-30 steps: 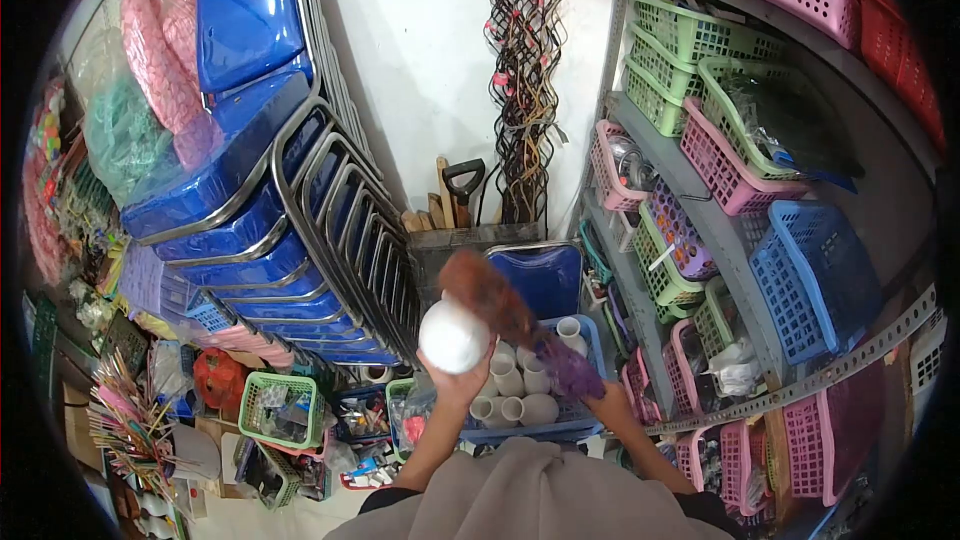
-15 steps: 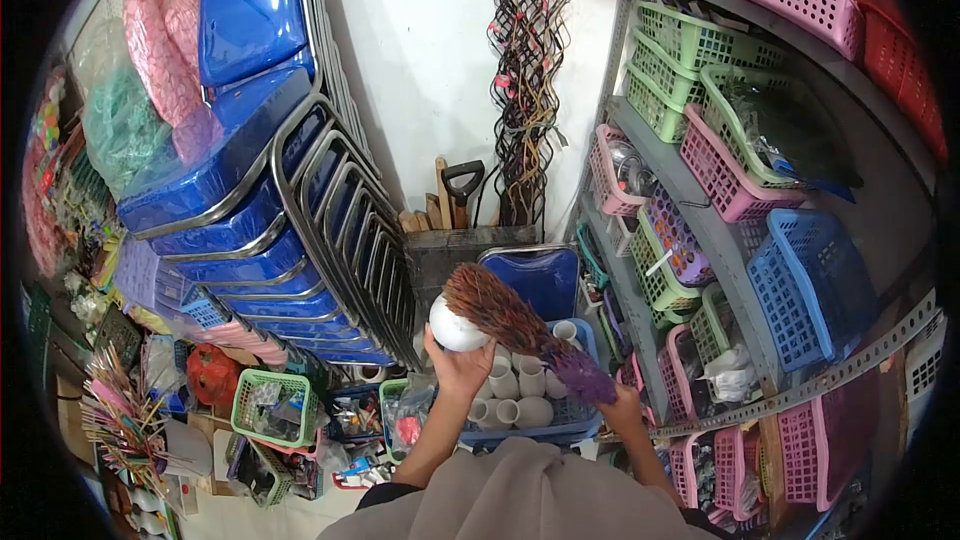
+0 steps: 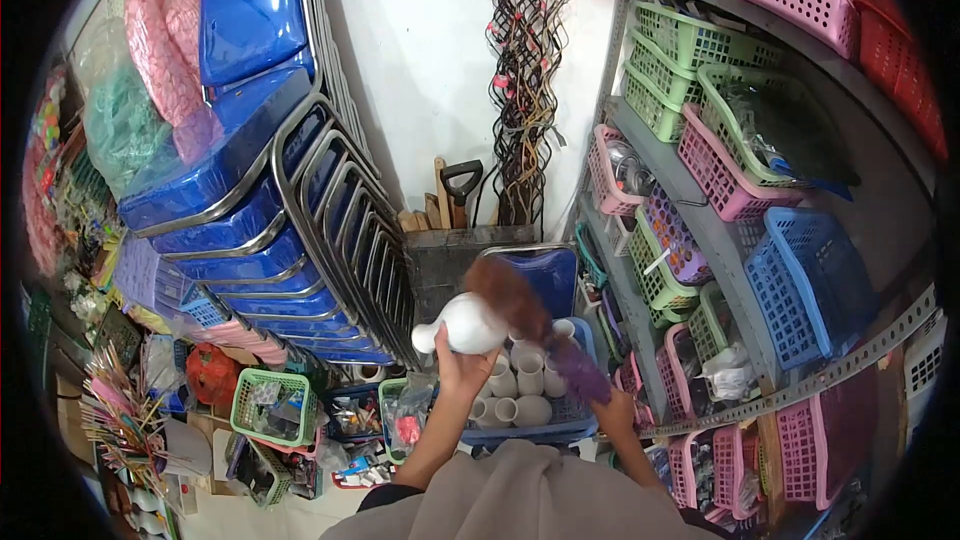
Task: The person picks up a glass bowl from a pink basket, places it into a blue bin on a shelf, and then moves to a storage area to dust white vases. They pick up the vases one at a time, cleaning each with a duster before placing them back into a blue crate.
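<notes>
In my left hand is a glossy white vase, tilted on its side with its narrow neck pointing left; my fingers are curled round its body. My right hand grips the purple end of a feather duster. The duster's brown feathers are smeared by motion and overlap the vase's upper right side. Below both hands, a blue plastic basket holds several pale, matte vases, some with their round mouths facing up or sideways.
Stacked blue chairs with metal frames rise on the left. Grey metal shelving full of plastic baskets stands close on the right. A green basket of small packets sits at lower left. Curly dried stems lean against the white wall.
The vase has turned in my left hand, so its neck now shows at the left. The duster has swung slightly right and upward, its feathers blurred. My right hand has shifted a little left.
</notes>
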{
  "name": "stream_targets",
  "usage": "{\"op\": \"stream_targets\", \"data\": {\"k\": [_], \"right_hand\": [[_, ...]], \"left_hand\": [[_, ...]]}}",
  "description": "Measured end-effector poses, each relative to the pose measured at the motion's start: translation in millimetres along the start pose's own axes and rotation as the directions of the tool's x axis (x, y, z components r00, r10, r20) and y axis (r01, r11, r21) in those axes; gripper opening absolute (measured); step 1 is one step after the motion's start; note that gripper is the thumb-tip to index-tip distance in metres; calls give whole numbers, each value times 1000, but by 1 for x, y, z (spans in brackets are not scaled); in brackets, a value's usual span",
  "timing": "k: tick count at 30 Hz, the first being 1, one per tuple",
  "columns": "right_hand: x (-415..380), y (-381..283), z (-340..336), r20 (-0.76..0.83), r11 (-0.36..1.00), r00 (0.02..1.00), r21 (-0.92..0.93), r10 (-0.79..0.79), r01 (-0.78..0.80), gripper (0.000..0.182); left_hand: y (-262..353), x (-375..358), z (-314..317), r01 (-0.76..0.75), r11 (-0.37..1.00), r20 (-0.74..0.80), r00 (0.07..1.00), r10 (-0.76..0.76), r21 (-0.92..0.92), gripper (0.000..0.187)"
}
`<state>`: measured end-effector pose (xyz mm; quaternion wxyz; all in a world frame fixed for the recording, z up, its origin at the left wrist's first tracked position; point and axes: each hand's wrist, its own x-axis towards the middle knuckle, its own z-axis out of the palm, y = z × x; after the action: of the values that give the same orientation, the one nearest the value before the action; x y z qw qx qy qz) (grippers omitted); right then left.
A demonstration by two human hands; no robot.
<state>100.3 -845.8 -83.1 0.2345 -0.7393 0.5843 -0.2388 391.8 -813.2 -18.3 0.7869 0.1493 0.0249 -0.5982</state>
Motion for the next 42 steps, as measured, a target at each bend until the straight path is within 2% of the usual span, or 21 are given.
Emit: {"op": "stream_targets", "data": {"k": [1,3,4,5,6,7,8,9,13,15,18,22,24,25,26,28,29,30,32,36,42], "right_hand": [[4,5,3,0,1000,1000,0,-1,1,38],[11,3,1,-39,970,970,45,239,-238,38],[12,2,-3,-36,972,971,43,234,-233,38],[11,2,-8,-27,956,979,224,200,-189,37],[9,1,-13,-21,906,986,397,166,-144,35],[6,-2,-19,-16,908,986,394,164,-145,35],[6,-5,-26,-55,954,998,299,16,1,34],[5,-10,-34,-82,969,988,199,-132,146,33],[2,-39,-53,-93,957,960,99,-263,272,35],[5,-35,-47,-23,985,990,105,138,-135,39],[-2,-24,-52,7,999,999,25,-37,36,38],[-12,-29,-48,-66,990,996,123,-60,68,36],[-6,-38,-56,7,975,976,41,217,-217,36],[-9,-26,-50,13,988,997,136,70,-71,36],[-12,-31,-50,14,988,997,132,75,-76,36],[-21,-45,-49,0,995,995,1,-103,103,31],[-18,-34,-39,60,991,997,126,45,-52,36],[-13,-25,-30,54,990,997,122,57,-64,36],[1,-8,-13,-74,963,965,119,254,-244,41],[21,28,16,-73,935,961,-225,266,-276,45],[39,57,57,-10,919,919,-39,393,-393,56]], "left_hand": [[-1,-6,4,6,998,17,1000,-7,64,60],[-4,-9,-3,7,992,30,999,-10,126,58],[-8,-7,-8,-93,857,-25,992,122,506,62],[-10,-6,-11,-136,576,-26,964,264,806,67],[-7,-7,-15,-137,578,-30,963,269,804,67],[-1,-16,-2,-289,128,217,891,399,949,75],[2,-20,6,-360,-356,487,782,389,863,84],[-1,-22,1,-298,-455,504,740,445,839,89],[-1,-22,-10,-272,-557,567,676,470,785,91],[1,-23,-9,-285,-576,599,643,478,766,90],[4,-21,-9,-281,-591,606,642,470,756,89],[1,-21,-11,-279,-623,632,622,462,730,87],[-2,-25,-5,-278,-592,603,647,466,756,86],[-3,-23,-7,-278,-590,598,658,458,758,86],[-4,-22,-10,-279,-587,591,671,447,760,86],[-4,-21,-14,-287,-594,597,679,428,752,86],[-5,-19,-15,-295,-602,605,680,414,743,87],[-7,-20,-16,-303,-598,605,686,404,742,87],[-9,-21,-14,-332,-520,579,688,437,787,86],[-14,-21,-21,-273,-424,458,776,434,863,87],[-17,-27,-33,-334,-352,442,849,291,874,83]]}}
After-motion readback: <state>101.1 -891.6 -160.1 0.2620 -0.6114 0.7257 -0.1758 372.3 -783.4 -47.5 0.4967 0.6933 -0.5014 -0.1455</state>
